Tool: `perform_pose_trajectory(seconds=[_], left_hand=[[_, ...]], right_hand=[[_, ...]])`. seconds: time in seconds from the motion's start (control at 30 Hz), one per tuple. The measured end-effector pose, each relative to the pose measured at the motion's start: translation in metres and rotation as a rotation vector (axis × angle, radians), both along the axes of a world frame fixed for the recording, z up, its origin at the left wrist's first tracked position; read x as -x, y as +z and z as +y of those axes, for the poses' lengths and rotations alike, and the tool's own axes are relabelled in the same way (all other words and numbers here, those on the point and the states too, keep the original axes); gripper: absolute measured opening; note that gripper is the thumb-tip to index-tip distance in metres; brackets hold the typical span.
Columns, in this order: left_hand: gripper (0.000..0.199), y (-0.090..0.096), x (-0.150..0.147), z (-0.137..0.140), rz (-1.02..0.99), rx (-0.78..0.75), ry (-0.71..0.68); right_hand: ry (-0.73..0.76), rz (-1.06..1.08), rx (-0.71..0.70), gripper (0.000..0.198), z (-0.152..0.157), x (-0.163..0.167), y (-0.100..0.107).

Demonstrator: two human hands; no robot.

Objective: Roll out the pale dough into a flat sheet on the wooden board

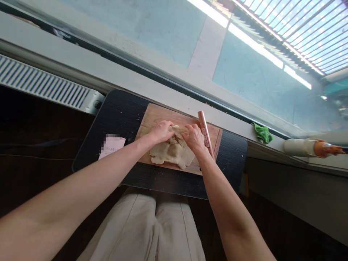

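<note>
A pale, rolled-out sheet of dough (175,154) with an uneven edge lies on a wooden board (149,115). At the sheet's far left edge, my left hand (162,131) is closed, its fingers pinching a bit of dough. My right hand (194,137) has curled fingers gripping the dough's far right part. Between both hands the dough is folded and bunched, with a rougher brownish patch in the middle. Right beside my right hand lies a smooth pinkish cylinder (204,127) with a red-and-white label, slanting across the board.
The board rests on a black table (119,108). A pink phone-like object (112,145), partly blurred, lies on its left. Along the window sill (187,103) are crumbs, a green cloth (262,133) and a white bottle (297,148) on its side. A radiator (46,83) stands left.
</note>
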State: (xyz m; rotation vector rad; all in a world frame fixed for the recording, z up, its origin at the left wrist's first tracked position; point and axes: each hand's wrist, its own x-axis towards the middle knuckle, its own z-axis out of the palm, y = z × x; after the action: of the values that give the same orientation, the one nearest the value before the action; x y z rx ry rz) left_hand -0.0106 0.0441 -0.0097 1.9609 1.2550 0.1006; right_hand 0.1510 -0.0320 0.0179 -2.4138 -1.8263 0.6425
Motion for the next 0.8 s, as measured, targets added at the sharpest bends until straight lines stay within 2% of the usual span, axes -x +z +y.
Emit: perform_pose_trajectory(seconds=[0.07,0.2,0.27,0.4,0.47,0.53,0.6,0.7,0.8], left_hand=[[0.025,0.003,0.016,0.0,0.082,0.027,0.025],[0.023,0.006,0.034,-0.005,0.159,0.159,0.049],[0.024,0.008,0.036,-0.011,0.057,0.245,0.126],[0.033,0.011,0.048,-0.03,-0.173,0.457,0.416],[0.039,0.011,0.061,-0.047,-0.211,0.613,0.543],[0.041,0.01,0.071,-0.069,-0.241,0.757,0.653],[0.038,0.009,0.073,-0.091,-0.254,0.827,0.736],[0.035,0.01,0.062,-0.113,-0.233,0.797,0.739],[0.034,0.013,0.047,-0.116,-0.215,0.681,0.659]], right_hand=[[-0.013,0.043,-0.037,0.025,-0.014,0.0,0.002],[0.052,0.18,0.108,0.014,-0.042,0.018,-0.01],[0.031,0.203,0.133,0.014,-0.048,0.028,-0.016],[-0.012,0.271,0.115,0.017,-0.066,0.025,-0.012],[-0.134,0.27,0.131,0.017,-0.086,0.017,-0.006],[-0.323,0.264,0.18,0.018,-0.11,0.01,-0.004],[-0.525,0.347,0.215,0.02,-0.131,0.008,-0.006],[-0.816,0.654,0.176,0.017,-0.145,0.016,-0.013],[-1.075,0.977,0.124,0.022,-0.144,0.027,-0.017]])
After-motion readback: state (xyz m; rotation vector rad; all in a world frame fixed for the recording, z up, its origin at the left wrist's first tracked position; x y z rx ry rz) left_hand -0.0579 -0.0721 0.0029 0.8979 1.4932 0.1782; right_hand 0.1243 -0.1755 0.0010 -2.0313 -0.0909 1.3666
